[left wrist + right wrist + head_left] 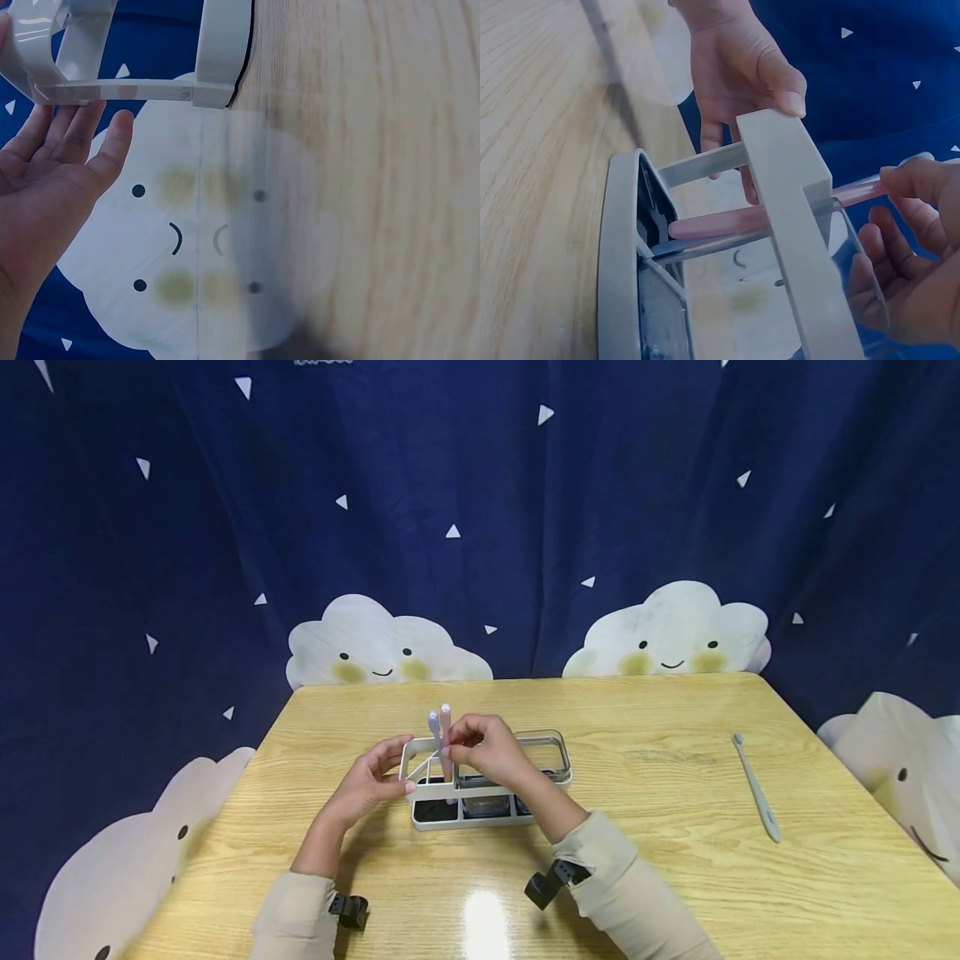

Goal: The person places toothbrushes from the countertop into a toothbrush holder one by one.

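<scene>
A white two-tier toothbrush holder [487,792] stands on the table, its upper frame divided by slanted bars at the left. My left hand [367,785] grips the holder's left end, thumb at the front rim and fingers toward the back. Upright in the left section are a pink toothbrush [446,718] and a bluish-purple toothbrush [434,723], side by side. My right hand [491,750] pinches the pink toothbrush near its upper part. In the right wrist view, the pink handle [720,223] passes through the upper frame, its rounded end at the dark lower tray [654,206].
A grey-blue toothbrush [757,793] lies on the wooden table [652,860] at the right. Clear containers [486,806] sit in the holder's middle and right sections. Behind the table hangs a dark blue curtain [450,460] with clouds and triangles.
</scene>
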The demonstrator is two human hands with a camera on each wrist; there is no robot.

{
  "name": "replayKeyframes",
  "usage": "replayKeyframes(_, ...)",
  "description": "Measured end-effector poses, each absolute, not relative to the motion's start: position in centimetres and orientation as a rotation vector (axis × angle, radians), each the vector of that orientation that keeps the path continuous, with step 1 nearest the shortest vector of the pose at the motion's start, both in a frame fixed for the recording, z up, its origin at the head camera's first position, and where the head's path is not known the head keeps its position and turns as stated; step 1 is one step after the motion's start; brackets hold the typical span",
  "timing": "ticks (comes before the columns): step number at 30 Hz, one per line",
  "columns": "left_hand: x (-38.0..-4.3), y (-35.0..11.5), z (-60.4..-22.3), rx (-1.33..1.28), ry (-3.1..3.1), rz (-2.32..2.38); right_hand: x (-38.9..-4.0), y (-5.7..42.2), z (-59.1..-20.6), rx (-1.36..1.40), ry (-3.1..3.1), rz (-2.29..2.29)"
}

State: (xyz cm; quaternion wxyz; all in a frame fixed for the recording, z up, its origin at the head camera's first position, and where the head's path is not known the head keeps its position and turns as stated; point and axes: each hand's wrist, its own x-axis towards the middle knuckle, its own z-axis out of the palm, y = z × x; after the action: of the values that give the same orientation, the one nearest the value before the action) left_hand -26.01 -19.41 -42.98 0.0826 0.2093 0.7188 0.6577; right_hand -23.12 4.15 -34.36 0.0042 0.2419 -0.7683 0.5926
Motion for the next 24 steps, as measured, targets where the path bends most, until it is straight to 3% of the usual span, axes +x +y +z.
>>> replayKeyframes(13, -25.9, -19.3, -42.8, 0.619, 2.17, 1.963, -25.9, 4.2, -38.0, 0.749, -2.454, 1.806)
replayKeyframes(24, -25.9, -19.4, -42.9, 0.613, 2.175, 1.957, -25.9, 4.1, -38.0, 0.74, -2.507, 1.763)
